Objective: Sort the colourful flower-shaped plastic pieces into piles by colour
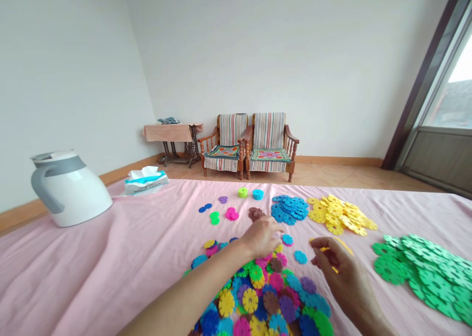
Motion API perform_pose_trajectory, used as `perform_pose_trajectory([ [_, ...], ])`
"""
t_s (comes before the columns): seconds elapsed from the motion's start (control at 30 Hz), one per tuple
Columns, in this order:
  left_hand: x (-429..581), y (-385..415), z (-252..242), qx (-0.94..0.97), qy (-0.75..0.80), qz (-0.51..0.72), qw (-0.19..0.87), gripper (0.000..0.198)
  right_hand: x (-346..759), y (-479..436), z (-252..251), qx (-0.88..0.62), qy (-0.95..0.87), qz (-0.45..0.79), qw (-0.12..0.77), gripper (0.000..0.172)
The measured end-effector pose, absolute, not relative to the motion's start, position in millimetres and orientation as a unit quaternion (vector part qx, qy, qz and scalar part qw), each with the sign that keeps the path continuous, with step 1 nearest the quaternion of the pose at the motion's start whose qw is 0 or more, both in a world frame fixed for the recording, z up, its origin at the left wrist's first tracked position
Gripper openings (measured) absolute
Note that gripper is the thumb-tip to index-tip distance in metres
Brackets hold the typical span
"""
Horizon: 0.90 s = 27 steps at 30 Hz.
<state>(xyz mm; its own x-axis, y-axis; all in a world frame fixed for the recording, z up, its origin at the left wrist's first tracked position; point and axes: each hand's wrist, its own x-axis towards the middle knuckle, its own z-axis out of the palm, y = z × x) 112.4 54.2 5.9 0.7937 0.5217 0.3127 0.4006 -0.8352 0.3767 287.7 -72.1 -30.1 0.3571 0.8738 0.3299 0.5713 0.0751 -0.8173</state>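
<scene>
A large heap of mixed toothed plastic discs (271, 301) lies before me in several colours. My left hand (262, 238) reaches over its far end with fingers apart; its fingertips are near a blue disc (287, 239) lying on a pink one, and I see nothing held. To the right, my right hand (337, 265) is curled around yellow discs (344, 245), which show between and behind its fingers. Another blue disc (300, 257) lies on the cloth between the hands. Brown discs (255, 213) sit just beyond my left hand.
Sorted piles of blue (289, 208), yellow (341, 213) and green discs (424, 267) lie beyond and right. Small pink (232, 213), lime (242, 192) and purple (222, 199) groups lie further back. A white jug (81, 191) and tissue box (146, 181) stand left on the pink cloth (147, 247).
</scene>
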Motion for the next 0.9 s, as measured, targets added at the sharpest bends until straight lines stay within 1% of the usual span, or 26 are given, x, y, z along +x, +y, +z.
perform_pose_trajectory([
  [0.07,123.7,51.8,4.8,0.955,0.219,0.169,0.108,0.023,289.2,-71.1,-31.0,-0.664,-0.547,0.153,0.487,0.025],
  [0.13,131.5,50.2,4.5,0.964,0.216,0.137,0.075,0.015,290.6,-70.2,-31.3,-0.663,-0.551,0.156,0.483,0.025],
  [0.2,135.0,48.9,4.6,0.966,0.219,0.124,0.059,0.009,291.6,-69.7,-31.0,-0.660,-0.556,0.158,0.480,0.025],
  [0.3,132.5,47.6,6.3,0.967,0.217,0.119,0.057,0.007,291.0,-70.1,-28.8,-0.658,-0.564,0.149,0.476,0.024],
  [0.37,126.2,46.5,9.8,0.964,0.219,0.129,0.074,0.011,289.7,-71.0,-26.9,-0.658,-0.568,0.147,0.472,0.024],
  [0.47,110.2,43.0,20.9,0.947,0.229,0.172,0.147,0.022,288.0,-71.7,-25.2,-0.661,-0.569,0.146,0.468,0.024],
  [0.57,87.6,37.6,36.2,0.927,0.243,0.188,0.213,0.024,287.6,-70.8,-25.6,-0.665,-0.572,0.139,0.460,0.024],
  [0.6,79.5,36.0,40.9,0.924,0.244,0.179,0.232,0.025,287.6,-70.4,-26.0,-0.666,-0.574,0.137,0.456,0.024],
  [0.73,57.0,33.8,50.4,0.925,0.199,0.081,0.313,0.035,286.2,-69.9,-27.1,-0.674,-0.577,0.136,0.441,0.022],
  [0.8,57.5,34.3,48.2,0.926,0.201,0.081,0.309,0.031,285.3,-70.2,-27.5,-0.672,-0.580,0.141,0.438,0.022],
  [0.9,72.7,34.2,37.9,0.935,0.224,0.134,0.239,0.021,285.3,-70.7,-29.0,-0.668,-0.584,0.148,0.436,0.022],
])
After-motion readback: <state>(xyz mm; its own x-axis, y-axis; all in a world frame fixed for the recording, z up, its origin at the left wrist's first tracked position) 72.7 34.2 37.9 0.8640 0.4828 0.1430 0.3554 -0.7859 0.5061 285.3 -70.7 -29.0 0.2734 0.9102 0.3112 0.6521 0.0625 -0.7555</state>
